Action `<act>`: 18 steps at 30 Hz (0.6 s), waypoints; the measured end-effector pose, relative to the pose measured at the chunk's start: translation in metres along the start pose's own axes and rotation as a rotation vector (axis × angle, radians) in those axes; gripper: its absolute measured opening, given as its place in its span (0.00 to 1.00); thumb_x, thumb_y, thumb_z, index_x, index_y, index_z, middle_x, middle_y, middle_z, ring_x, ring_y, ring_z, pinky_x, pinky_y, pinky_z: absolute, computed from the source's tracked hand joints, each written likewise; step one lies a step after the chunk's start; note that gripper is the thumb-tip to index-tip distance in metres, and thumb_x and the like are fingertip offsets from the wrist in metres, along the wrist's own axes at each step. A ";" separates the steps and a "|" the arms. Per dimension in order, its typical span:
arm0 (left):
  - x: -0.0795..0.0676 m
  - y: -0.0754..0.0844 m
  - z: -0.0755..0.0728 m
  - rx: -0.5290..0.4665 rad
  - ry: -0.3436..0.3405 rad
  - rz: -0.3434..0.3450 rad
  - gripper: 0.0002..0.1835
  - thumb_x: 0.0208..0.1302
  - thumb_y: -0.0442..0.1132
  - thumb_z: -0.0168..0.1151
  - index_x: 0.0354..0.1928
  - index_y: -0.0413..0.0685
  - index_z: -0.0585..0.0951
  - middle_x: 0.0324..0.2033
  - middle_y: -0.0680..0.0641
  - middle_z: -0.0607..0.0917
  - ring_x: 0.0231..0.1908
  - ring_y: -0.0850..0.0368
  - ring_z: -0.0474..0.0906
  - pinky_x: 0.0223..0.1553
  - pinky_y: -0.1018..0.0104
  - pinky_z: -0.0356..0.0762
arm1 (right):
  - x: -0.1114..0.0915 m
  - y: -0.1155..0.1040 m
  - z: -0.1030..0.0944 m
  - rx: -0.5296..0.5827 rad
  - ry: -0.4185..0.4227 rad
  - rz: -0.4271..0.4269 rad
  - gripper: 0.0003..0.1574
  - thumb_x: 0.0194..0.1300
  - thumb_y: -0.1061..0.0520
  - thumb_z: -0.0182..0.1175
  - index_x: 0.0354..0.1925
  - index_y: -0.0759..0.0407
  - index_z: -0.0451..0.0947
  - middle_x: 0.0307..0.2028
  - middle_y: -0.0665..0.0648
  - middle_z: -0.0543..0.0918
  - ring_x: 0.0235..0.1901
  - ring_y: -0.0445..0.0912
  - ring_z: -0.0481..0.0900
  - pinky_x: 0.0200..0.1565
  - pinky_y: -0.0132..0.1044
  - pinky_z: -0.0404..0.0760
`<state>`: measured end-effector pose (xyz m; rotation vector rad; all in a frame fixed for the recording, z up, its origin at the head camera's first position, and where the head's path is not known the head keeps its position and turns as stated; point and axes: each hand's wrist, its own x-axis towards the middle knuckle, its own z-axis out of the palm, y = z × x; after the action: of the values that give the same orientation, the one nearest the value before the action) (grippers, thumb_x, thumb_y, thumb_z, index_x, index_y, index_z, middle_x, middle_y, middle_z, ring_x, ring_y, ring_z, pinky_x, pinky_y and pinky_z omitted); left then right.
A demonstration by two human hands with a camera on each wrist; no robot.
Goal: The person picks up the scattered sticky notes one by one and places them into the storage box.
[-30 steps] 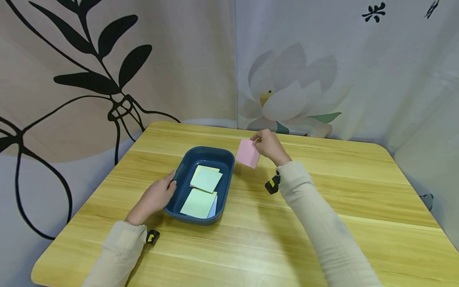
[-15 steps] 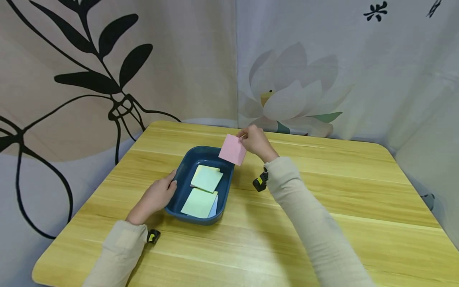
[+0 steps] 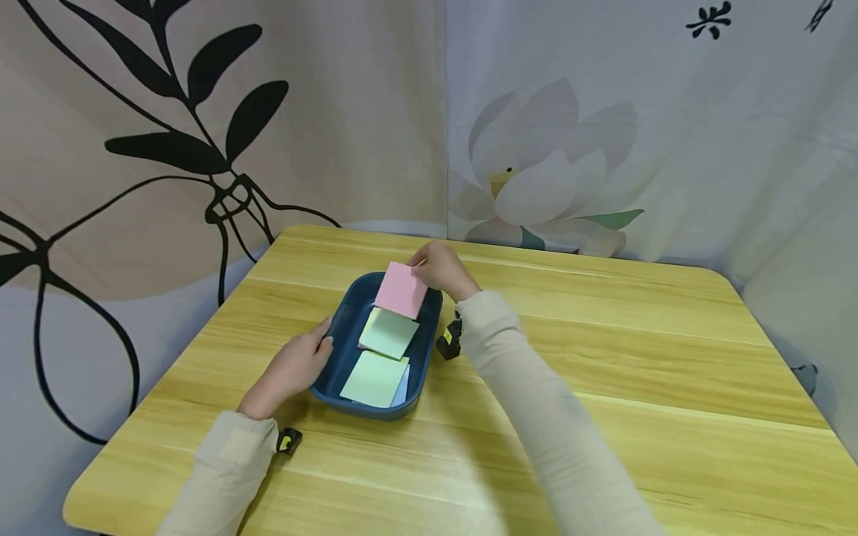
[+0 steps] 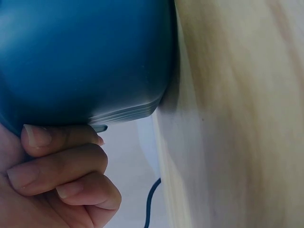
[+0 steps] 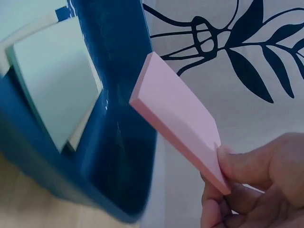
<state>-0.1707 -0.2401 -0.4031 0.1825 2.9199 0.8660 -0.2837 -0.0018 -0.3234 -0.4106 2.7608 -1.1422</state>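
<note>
A pink sticky note pad (image 3: pixel 401 290) hangs over the far end of a dark blue plastic bin (image 3: pixel 339 350). My right hand (image 3: pixel 444 269) pinches the pad by one corner between thumb and fingers; its thickness shows in the right wrist view, where the pad (image 5: pixel 178 114) is tilted above the bin's rim. Inside the bin lie a pale green pad (image 3: pixel 389 332) at the middle and another light green pad (image 3: pixel 374 380) at the near end, with yellow and blue edges showing beneath them. My left hand (image 3: pixel 295 368) grips the bin's left rim, fingers curled under it in the left wrist view.
The bin stands on a wooden table (image 3: pixel 603 372) with rounded corners. Behind the table hangs a curtain (image 3: pixel 362 112) printed with black leaves and a pale lotus. A small black device (image 3: pixel 449 341) is strapped at the right wrist, and a similar device (image 3: pixel 289 441) at the left.
My right hand has carried the pink sticky note pad leftward, from beside the bin to over its far end. The left hand and the bin have stayed in place.
</note>
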 end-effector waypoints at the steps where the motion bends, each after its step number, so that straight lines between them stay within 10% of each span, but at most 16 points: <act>1: 0.000 0.000 0.000 0.000 0.001 -0.001 0.29 0.76 0.40 0.39 0.74 0.37 0.53 0.12 0.50 0.64 0.12 0.57 0.60 0.18 0.63 0.63 | 0.001 -0.001 0.003 0.011 -0.003 0.007 0.13 0.66 0.64 0.57 0.46 0.67 0.83 0.46 0.63 0.83 0.36 0.49 0.78 0.41 0.38 0.81; 18: 0.001 -0.001 0.000 -0.007 -0.003 -0.020 0.29 0.75 0.41 0.40 0.74 0.37 0.53 0.12 0.50 0.64 0.12 0.57 0.62 0.18 0.65 0.63 | 0.005 -0.003 0.043 -0.011 -0.087 0.078 0.11 0.65 0.65 0.59 0.43 0.67 0.84 0.44 0.63 0.84 0.36 0.48 0.79 0.41 0.37 0.82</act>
<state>-0.1720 -0.2412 -0.4035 0.1535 2.9102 0.8726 -0.2784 -0.0338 -0.3520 -0.3421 2.6847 -1.0655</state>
